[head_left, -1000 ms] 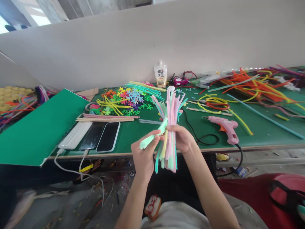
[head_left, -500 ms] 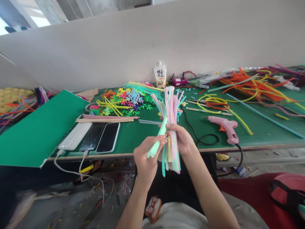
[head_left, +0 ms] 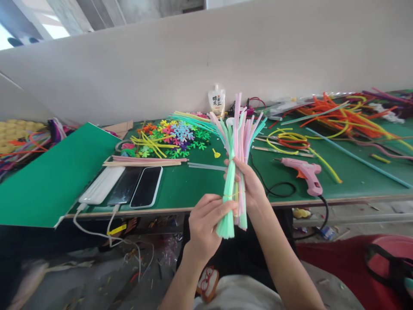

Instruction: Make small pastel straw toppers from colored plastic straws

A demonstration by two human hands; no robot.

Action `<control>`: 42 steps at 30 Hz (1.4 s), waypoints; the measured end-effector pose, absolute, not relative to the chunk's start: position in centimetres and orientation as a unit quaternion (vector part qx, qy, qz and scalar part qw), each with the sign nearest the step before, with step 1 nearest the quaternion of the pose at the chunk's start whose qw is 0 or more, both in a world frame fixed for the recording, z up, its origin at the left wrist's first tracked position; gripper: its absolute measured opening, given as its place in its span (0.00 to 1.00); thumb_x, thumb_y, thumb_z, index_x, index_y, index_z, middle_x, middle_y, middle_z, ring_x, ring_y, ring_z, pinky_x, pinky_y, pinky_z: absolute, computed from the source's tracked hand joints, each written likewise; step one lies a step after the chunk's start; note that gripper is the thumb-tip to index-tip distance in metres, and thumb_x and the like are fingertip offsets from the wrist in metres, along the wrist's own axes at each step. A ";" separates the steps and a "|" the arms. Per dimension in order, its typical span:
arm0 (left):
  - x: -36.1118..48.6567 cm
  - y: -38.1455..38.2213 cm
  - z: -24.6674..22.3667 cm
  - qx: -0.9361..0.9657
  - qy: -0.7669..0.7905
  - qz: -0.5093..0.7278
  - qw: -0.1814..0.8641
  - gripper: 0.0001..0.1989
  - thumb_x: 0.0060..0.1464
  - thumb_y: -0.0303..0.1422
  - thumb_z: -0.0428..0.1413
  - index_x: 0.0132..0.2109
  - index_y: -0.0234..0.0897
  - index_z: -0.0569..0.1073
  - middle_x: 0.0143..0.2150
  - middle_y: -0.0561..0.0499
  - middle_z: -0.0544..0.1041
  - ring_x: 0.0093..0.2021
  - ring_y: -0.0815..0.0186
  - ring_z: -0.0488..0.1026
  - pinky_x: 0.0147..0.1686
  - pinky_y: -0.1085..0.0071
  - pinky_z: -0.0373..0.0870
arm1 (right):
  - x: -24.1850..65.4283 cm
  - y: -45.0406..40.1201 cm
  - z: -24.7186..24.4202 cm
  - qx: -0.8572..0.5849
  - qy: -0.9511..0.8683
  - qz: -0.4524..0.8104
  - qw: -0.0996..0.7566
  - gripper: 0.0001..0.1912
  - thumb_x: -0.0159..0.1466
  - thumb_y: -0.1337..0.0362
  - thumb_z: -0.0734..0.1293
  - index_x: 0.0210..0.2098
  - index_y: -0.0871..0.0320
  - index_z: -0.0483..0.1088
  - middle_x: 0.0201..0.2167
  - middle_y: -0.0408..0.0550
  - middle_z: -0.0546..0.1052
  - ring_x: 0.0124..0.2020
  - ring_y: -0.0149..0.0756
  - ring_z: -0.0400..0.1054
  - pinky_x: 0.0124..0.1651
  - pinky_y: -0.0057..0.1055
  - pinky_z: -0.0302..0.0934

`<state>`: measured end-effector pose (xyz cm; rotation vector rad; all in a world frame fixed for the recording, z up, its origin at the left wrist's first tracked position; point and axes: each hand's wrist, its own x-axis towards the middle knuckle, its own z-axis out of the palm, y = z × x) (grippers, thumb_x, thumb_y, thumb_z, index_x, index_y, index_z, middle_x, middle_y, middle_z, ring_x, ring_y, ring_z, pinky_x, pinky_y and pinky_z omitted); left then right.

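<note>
A bundle of pastel pipe cleaners [head_left: 239,129] in pink, mint, yellow and turquoise stands nearly upright in front of me, its upper ends fanned out. My right hand [head_left: 251,181] is closed around its middle from the right side. At the lower end, my left hand [head_left: 208,221] grips the bundle, thumb laid over the mint-green pipe cleaners [head_left: 229,185] at the front left. A thin yellowish band [head_left: 232,196] crosses these stems just above my left thumb. The fingers behind the bundle are partly hidden.
On the green table [head_left: 193,189] lie a pink glue gun [head_left: 305,170], phones [head_left: 146,186], a white power bank [head_left: 101,184] and red-handled scissors [head_left: 293,143]. Colourful snowflake pieces [head_left: 182,131] and orange pipe cleaners [head_left: 335,114] lie farther back. A pouch [head_left: 217,101] stands by the wall.
The mint-green pipe cleaners, slanted apart in my left hand before, now lie along the bundle with the band across them. The bundle's tops stand higher and spread wider.
</note>
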<state>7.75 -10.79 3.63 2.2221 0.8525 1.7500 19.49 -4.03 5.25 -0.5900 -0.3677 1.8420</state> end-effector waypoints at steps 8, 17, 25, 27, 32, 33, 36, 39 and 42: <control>7.2 -10.9 3.7 0.765 0.272 0.579 0.074 0.12 0.51 0.20 0.54 0.42 0.33 0.74 0.29 0.48 0.78 0.34 0.65 0.73 0.33 0.68 0.72 | 19.7 -4.0 5.5 -0.269 -0.134 0.788 0.538 0.11 0.61 0.62 0.62 0.25 0.63 0.67 0.07 0.34 0.55 0.10 0.20 0.51 0.12 0.14 0.51; 6.2 -11.6 4.2 0.766 0.267 0.576 0.100 0.12 0.53 0.21 0.52 0.42 0.34 0.75 0.29 0.49 0.79 0.40 0.63 0.76 0.38 0.69 0.75 | 20.2 -3.5 5.1 -0.256 -0.160 0.784 0.543 0.09 0.58 0.62 0.66 0.27 0.62 0.66 0.08 0.32 0.55 0.10 0.19 0.52 0.14 0.13 0.52; 4.8 -12.6 4.4 0.736 0.281 0.606 0.111 0.11 0.50 0.20 0.55 0.40 0.34 0.75 0.29 0.51 0.79 0.36 0.63 0.76 0.35 0.69 0.76 | 20.4 -2.9 6.0 -0.259 -0.169 0.769 0.560 0.08 0.60 0.64 0.63 0.26 0.61 0.65 0.08 0.33 0.55 0.10 0.19 0.49 0.11 0.14 0.49; 4.5 -12.7 4.7 0.731 0.284 0.613 0.099 0.09 0.50 0.20 0.55 0.38 0.33 0.75 0.30 0.50 0.79 0.36 0.63 0.77 0.33 0.69 0.77 | 20.5 -2.7 6.3 -0.250 -0.178 0.764 0.568 0.07 0.60 0.64 0.63 0.27 0.61 0.65 0.08 0.33 0.55 0.10 0.19 0.49 0.12 0.13 0.51; 4.0 -13.0 5.4 0.685 0.278 0.665 0.106 0.03 0.51 0.26 0.57 0.34 0.36 0.76 0.27 0.53 0.78 0.32 0.62 0.77 0.28 0.67 0.78 | 20.8 -2.0 7.0 -0.230 -0.178 0.752 0.591 0.07 0.61 0.67 0.62 0.27 0.61 0.64 0.10 0.33 0.57 0.10 0.18 0.50 0.13 0.12 0.51; 4.0 -13.1 5.5 0.677 0.279 0.672 0.110 0.03 0.50 0.27 0.57 0.33 0.36 0.76 0.26 0.53 0.78 0.31 0.62 0.77 0.28 0.67 0.78 | 21.0 -1.9 7.2 -0.235 -0.173 0.749 0.595 0.08 0.62 0.67 0.62 0.26 0.60 0.63 0.09 0.34 0.57 0.10 0.18 0.50 0.13 0.12 0.51; 3.9 -13.4 6.1 0.668 0.298 0.672 0.118 0.01 0.49 0.29 0.59 0.30 0.36 0.75 0.25 0.53 0.78 0.31 0.61 0.77 0.28 0.66 0.78 | 21.4 -1.3 7.5 -0.243 -0.165 0.747 0.596 0.11 0.64 0.67 0.59 0.24 0.59 0.62 0.08 0.34 0.55 0.10 0.19 0.49 0.13 0.13 0.50; 3.7 -13.8 6.4 0.659 0.315 0.673 0.112 0.04 0.50 0.31 0.58 0.28 0.36 0.74 0.25 0.53 0.78 0.30 0.61 0.77 0.27 0.65 0.78 | 21.9 -0.7 7.6 -0.240 -0.179 0.744 0.598 0.10 0.64 0.66 0.59 0.25 0.59 0.62 0.09 0.33 0.55 0.10 0.19 0.49 0.13 0.12 0.50; 3.4 -14.0 6.6 0.649 0.318 0.683 0.107 0.06 0.51 0.31 0.57 0.28 0.36 0.74 0.26 0.53 0.78 0.29 0.62 0.77 0.26 0.66 0.78 | 22.4 0.0 7.7 -0.250 -0.189 0.736 0.600 0.13 0.63 0.65 0.60 0.22 0.58 0.58 0.09 0.34 0.55 0.10 0.19 0.50 0.14 0.13 0.52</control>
